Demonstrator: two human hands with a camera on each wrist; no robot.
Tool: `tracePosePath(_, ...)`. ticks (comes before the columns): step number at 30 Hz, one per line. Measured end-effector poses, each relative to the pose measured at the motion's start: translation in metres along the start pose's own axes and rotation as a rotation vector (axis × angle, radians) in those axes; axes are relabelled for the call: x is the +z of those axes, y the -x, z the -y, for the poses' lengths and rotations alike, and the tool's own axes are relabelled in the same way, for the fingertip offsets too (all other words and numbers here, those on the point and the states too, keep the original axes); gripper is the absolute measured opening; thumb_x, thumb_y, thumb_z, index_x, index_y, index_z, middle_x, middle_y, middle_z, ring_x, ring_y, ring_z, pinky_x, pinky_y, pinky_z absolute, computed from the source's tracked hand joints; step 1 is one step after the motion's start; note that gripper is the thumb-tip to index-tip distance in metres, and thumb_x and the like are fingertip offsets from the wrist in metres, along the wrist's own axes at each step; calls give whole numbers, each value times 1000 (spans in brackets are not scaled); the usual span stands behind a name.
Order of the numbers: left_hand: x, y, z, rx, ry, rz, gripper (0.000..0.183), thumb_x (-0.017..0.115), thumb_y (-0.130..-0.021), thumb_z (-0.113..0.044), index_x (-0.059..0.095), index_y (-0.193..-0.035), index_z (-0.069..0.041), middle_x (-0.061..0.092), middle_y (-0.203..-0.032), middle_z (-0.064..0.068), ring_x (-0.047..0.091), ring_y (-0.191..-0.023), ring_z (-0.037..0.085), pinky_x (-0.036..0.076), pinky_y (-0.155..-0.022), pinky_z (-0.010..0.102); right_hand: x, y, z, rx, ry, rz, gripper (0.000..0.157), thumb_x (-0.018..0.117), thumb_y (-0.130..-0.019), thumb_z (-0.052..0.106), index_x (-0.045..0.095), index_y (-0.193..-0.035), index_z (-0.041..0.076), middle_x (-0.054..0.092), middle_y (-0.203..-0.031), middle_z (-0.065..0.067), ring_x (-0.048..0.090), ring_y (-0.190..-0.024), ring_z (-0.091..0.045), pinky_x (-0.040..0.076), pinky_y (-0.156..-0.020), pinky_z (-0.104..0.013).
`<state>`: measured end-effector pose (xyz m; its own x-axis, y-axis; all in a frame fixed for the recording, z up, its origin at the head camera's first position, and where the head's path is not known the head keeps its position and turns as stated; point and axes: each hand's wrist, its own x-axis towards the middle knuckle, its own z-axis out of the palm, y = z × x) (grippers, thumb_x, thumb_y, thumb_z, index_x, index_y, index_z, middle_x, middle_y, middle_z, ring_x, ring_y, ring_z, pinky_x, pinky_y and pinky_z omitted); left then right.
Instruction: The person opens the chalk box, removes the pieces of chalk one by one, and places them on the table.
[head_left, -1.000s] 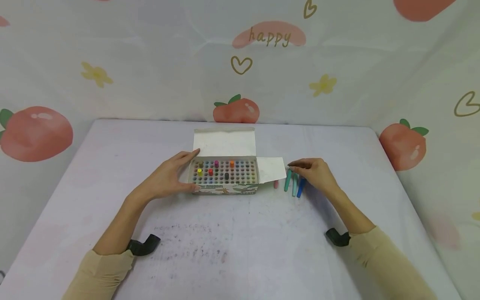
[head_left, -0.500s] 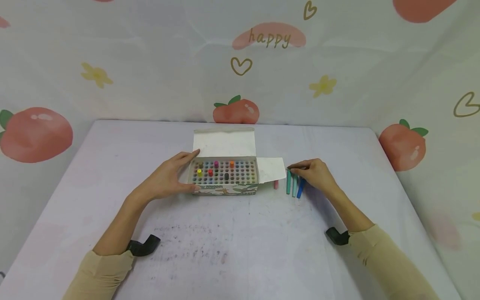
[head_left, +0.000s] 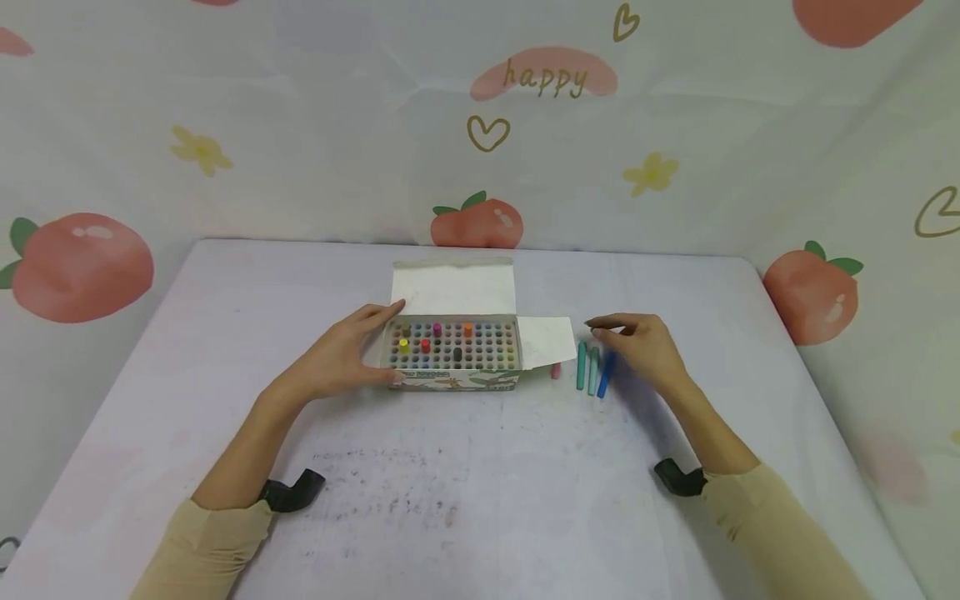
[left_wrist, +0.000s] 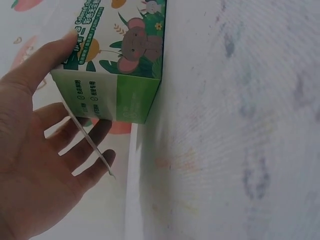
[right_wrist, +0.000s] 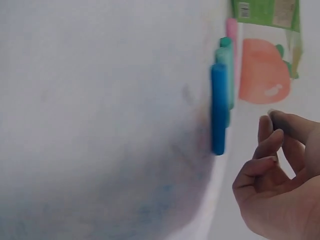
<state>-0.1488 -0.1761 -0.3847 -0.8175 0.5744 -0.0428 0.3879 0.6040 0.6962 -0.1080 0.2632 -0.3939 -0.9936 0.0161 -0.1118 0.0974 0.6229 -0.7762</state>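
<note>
A chalk box (head_left: 457,381) stands with its lid folded back; its holed insert holds several upright chalks, among them a yellow chalk (head_left: 404,346) and an orange chalk (head_left: 468,330). My left hand (head_left: 330,354) grips the box's left end, thumb against the printed front, fingers behind the end flap (left_wrist: 90,140). Right of the box lie a teal chalk (head_left: 581,367), a pale green chalk (head_left: 593,372) and a blue chalk (head_left: 606,375). Just above them hovers my right hand (head_left: 641,346), fingers loosely bent, nothing visible between them. A pink chalk (head_left: 556,372) lies partly under the right flap.
The white tabletop (head_left: 517,483) carries coloured chalk smudges in front of the box. Behind it hangs a patterned cloth (head_left: 337,150) with peaches and flowers. The box's right side flap (head_left: 546,342) juts out towards the loose chalks.
My right hand has let go of the teal chalk, which now lies straighter beside the pale green one. The hand has shifted slightly away from it. My left hand stays on the box.
</note>
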Motion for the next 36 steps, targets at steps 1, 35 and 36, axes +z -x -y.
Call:
tracePosePath(1,0,-1,0,-4,4,0,104,89,-75,-26,29,-158,-15,41,-148,13,37,-139,37,33,-109,59,-1,1,2,-5,-7,-18,30,66,-97,32,75,-117,12,69,-115,-9,54,-85,-22,44,-67,-28)
tracePosePath(35,-7,-4,2,7,-53,5,103,90,-73,-26,31,-157,-11,44,-144,15,43,-133,36,36,-107,58,49,-8,84,-244,-303,47,22,70,-94,22,75,-109,7,72,-99,-12,59,-76,-21,49,-68,-28)
tracePosePath(36,-7,-3,3,4,-51,5,104,90,-73,-26,31,-157,-11,44,-144,15,43,-133,36,36,-107,58,52,-9,86,-246,-311,57,21,71,-94,21,75,-109,8,72,-98,-11,58,-76,-20,48,-68,-28)
